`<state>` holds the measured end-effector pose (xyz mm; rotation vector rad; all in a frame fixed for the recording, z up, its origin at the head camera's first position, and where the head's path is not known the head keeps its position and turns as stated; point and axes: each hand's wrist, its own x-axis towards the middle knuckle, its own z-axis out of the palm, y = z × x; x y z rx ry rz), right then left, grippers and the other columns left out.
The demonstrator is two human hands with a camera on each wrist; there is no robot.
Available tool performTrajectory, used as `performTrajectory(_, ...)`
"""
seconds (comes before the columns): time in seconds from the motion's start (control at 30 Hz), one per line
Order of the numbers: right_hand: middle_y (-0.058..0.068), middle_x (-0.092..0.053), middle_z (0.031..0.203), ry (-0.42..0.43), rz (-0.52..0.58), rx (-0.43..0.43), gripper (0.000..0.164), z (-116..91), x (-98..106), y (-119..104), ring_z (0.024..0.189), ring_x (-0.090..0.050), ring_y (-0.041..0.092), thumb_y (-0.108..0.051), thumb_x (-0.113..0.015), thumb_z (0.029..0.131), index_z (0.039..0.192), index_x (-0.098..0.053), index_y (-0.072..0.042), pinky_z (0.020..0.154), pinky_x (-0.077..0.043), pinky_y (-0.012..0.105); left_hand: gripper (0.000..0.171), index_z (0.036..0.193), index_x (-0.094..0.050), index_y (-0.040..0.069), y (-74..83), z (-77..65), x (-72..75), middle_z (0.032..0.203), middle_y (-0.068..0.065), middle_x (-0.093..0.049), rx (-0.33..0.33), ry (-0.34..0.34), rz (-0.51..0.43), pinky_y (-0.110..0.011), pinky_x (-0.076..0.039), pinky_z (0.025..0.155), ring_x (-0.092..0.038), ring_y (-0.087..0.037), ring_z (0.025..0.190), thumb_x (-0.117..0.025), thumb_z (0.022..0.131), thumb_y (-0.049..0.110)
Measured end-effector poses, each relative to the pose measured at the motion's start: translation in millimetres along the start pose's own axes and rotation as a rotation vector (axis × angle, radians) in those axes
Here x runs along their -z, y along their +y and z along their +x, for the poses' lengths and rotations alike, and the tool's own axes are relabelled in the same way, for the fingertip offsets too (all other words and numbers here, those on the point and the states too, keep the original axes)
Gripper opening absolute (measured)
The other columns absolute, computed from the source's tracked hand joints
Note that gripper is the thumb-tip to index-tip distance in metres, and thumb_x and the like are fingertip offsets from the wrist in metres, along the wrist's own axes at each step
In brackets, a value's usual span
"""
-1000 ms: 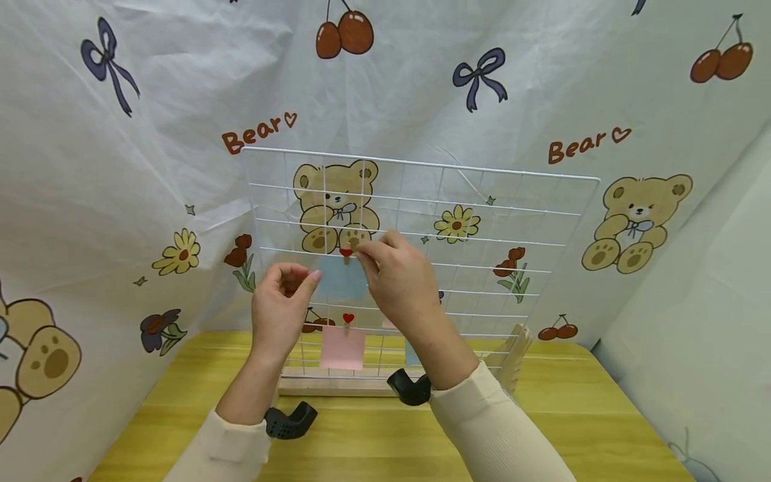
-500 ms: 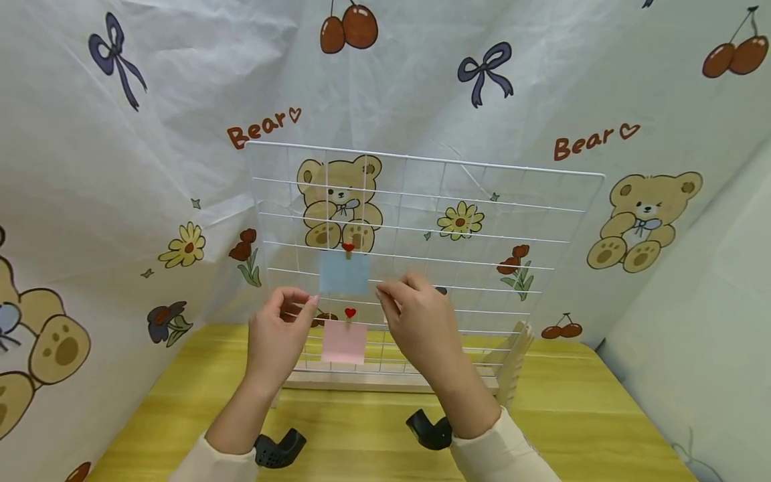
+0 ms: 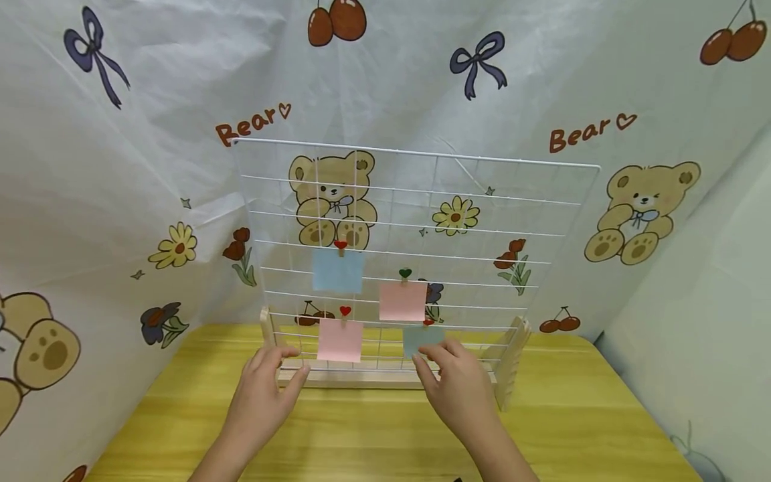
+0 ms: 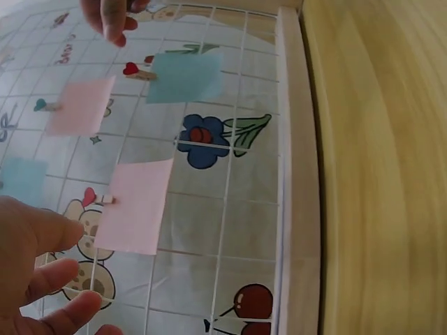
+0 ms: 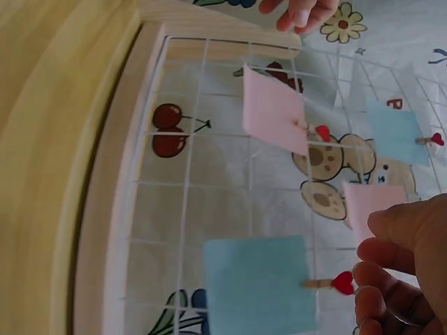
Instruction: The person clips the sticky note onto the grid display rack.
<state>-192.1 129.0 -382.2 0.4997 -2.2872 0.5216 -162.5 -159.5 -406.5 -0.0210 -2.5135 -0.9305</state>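
A white wire grid (image 3: 470, 229) stands upright in a wooden base, carrying several paper notes on small heart clothespins. The upper blue note (image 3: 338, 270) hangs from a red-heart clothespin (image 3: 340, 246), with a pink note (image 3: 340, 340) below it. Further right hang another pink note (image 3: 402, 301) under a green-heart clothespin (image 3: 405, 274) and a lower blue-green note (image 3: 421, 339). My left hand (image 3: 265, 385) is left of the lower pink note, thumb and fingers spread and holding nothing. My right hand (image 3: 458, 378) overlaps the blue-green note in the head view; its fingers are loosely bent and empty.
The grid's wooden base (image 3: 385, 380) rests on a yellow wood-grain table (image 3: 361, 435). Behind hangs a white cloth (image 3: 397, 87) printed with bears, bows and cherries. A pale wall (image 3: 711, 335) borders the right side.
Both hands have come down from the upper blue note, the right also moving right. The blue note stays hanging from its clothespin. The right-hand notes are now uncovered in the head view.
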Motion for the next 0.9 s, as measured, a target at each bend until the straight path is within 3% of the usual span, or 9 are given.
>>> performTrajectory(0.23, -0.003, -0.066, 0.078, -0.014, -0.046, -0.054, 0.016, -36, -9, 29, 0.064, -0.058, 0.009, -0.018, -0.089, 0.078, 0.090, -0.080, -0.013, 0.054, -0.046, 0.022, 0.035, 0.122, -0.067, 0.009, -22.1, -19.0, 2.6, 0.127, -0.013, -0.063, 0.023, -0.031, 0.044, -0.060, -0.048, 0.096, -0.055, -0.039, 0.123, -0.077, 0.093, 0.025)
performTrajectory(0.5, -0.001, -0.069, 0.085, -0.118, -0.089, -0.206, 0.013, -66, -6, 58, 0.069, -0.060, 0.010, -0.021, -0.085, 0.084, 0.094, -0.079, -0.015, 0.057, -0.049, 0.027, 0.031, 0.121, -0.067, 0.010, -38.0, -31.0, -3.6, 0.125, -0.013, -0.064, 0.096, -0.057, 0.060, -0.056, -0.051, 0.093, -0.059, -0.034, 0.115, -0.075, 0.094, 0.023)
performTrajectory(0.6, 0.002, -0.070, 0.088, -0.120, -0.092, -0.225, 0.016, -75, -4, 71, 0.076, -0.065, 0.016, -0.019, -0.085, 0.083, 0.096, -0.078, -0.013, 0.062, -0.055, 0.035, 0.032, 0.122, -0.067, 0.010, -40.1, -31.8, -7.6, 0.127, -0.014, -0.064, 0.079, -0.070, 0.074, -0.059, -0.051, 0.094, -0.059, -0.038, 0.119, -0.076, 0.093, 0.023)
performTrajectory(0.73, 0.007, -0.070, 0.089, -0.062, -0.109, -0.175, 0.022, -82, -3, 92, 0.080, -0.067, 0.024, -0.015, -0.088, 0.079, 0.098, -0.077, -0.009, 0.068, -0.058, 0.045, 0.036, 0.123, -0.066, 0.012, -42.2, -31.1, -12.8, 0.129, -0.012, -0.064, 0.038, -0.096, 0.119, -0.060, -0.051, 0.096, -0.057, -0.038, 0.121, -0.077, 0.092, 0.026)
performTrajectory(0.9, 0.018, -0.068, 0.093, -0.018, -0.129, -0.196, 0.030, -82, 5, 110, 0.083, -0.066, 0.036, -0.013, -0.088, 0.078, 0.104, -0.076, -0.002, 0.072, -0.056, 0.054, 0.040, 0.123, -0.066, 0.009, -44.8, -30.9, -18.4, 0.133, -0.012, -0.063, -0.078, -0.094, 0.156, -0.059, -0.049, 0.102, -0.057, -0.036, 0.126, -0.080, 0.090, 0.026)
